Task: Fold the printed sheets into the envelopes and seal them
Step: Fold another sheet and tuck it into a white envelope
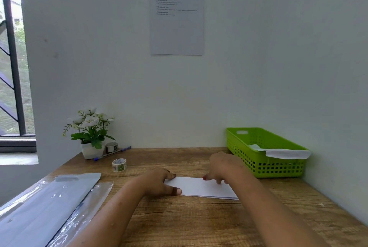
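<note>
A folded white sheet (201, 188) lies flat on the wooden desk (199, 222) in front of me. My left hand (161, 182) presses on its left end, thumb on the near edge and fingers on the far edge. My right hand (221, 167) rests fingertips-down on the sheet's far right part. Neither hand lifts the paper. A pack of white envelopes (45, 207) in clear plastic wrap lies at the left of the desk.
A green plastic basket (264, 151) holding white paper stands at the back right against the wall. A patterned tape roll (119, 164), a second tape roll (111, 146), a blue pen (112, 153) and a potted white flower (90, 133) sit at the back left.
</note>
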Available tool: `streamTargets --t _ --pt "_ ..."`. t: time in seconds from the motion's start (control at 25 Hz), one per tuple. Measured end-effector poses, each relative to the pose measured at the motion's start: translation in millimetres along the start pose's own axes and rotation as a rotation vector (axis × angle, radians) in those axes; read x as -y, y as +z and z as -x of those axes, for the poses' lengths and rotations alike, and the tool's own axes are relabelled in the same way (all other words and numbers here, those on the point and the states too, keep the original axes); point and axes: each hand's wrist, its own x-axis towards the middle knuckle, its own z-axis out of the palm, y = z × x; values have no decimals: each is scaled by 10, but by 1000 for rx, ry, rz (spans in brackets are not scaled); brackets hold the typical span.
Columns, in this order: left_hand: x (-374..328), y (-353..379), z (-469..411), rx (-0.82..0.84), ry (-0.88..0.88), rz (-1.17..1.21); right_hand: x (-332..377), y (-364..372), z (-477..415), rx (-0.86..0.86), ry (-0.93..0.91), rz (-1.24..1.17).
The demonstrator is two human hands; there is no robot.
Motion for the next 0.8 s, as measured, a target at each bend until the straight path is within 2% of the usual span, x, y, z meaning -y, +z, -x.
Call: streamTargets --t 0.12,0.4,0.8 --pt "6 6 -1 -12 -12 25 14 22 14 -69 6 58" --pt "0 3 -10 -32 -26 36 119 102 26 -105 -39 124" --pt "-3 -7 6 -39 -27 33 60 117 -29 -177 -73 88"
